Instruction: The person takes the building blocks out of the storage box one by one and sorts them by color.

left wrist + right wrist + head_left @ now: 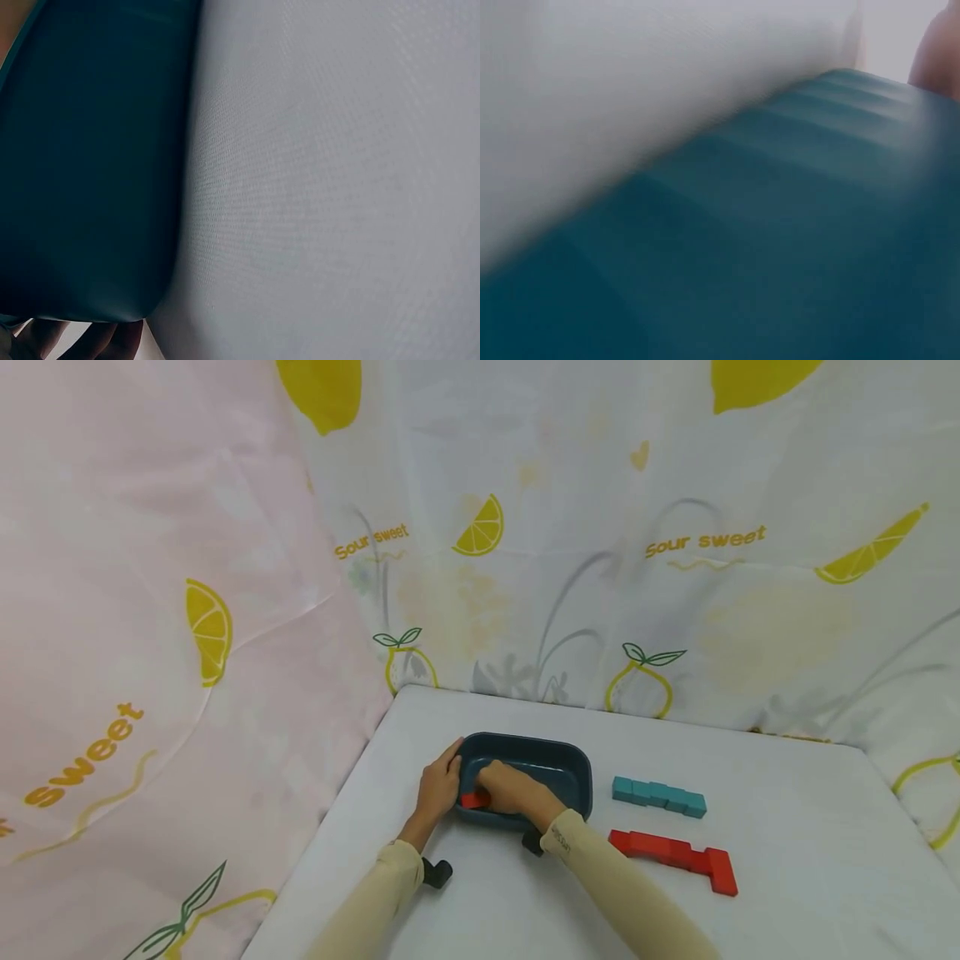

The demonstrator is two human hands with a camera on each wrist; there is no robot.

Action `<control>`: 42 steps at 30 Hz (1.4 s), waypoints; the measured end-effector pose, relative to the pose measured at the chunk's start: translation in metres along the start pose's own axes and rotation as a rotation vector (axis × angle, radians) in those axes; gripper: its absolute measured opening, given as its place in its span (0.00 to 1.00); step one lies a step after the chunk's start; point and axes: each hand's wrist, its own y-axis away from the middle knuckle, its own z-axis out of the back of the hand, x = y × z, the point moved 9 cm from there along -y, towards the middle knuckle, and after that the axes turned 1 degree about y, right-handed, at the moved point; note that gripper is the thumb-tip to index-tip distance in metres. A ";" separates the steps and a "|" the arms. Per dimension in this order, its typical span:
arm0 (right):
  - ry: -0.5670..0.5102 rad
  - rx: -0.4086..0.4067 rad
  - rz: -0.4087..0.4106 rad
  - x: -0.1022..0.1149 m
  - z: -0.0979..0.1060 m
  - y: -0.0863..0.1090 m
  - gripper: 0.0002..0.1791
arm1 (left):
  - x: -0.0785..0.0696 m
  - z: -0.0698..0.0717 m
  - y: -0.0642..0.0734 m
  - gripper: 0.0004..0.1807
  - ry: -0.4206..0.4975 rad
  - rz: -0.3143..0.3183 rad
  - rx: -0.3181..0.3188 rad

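Note:
A dark teal rectangular dish (555,760) sits on the white table. At its left end my left hand (438,787) grips the rim, and the left wrist view shows its fingers (120,341) against the outside of the end wall. My right hand (512,788) reaches over the near rim into the dish with curled fingers. It holds a red block (476,799) low at the dish's left side, partly covered by the fingers. The dish's outer wall (765,225) fills much of the right wrist view, where the red block is hidden.
To the right of the dish lies a row of teal blocks (658,797). Nearer the front, several red blocks (667,850) form a line with one turned at its right end. Black wrist mounts show under both sleeves. A lemon-print curtain (525,568) borders the table.

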 end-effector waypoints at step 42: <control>-0.086 -0.209 -0.259 -0.074 0.093 0.184 0.17 | -0.007 0.001 0.001 0.22 -0.064 0.010 -0.004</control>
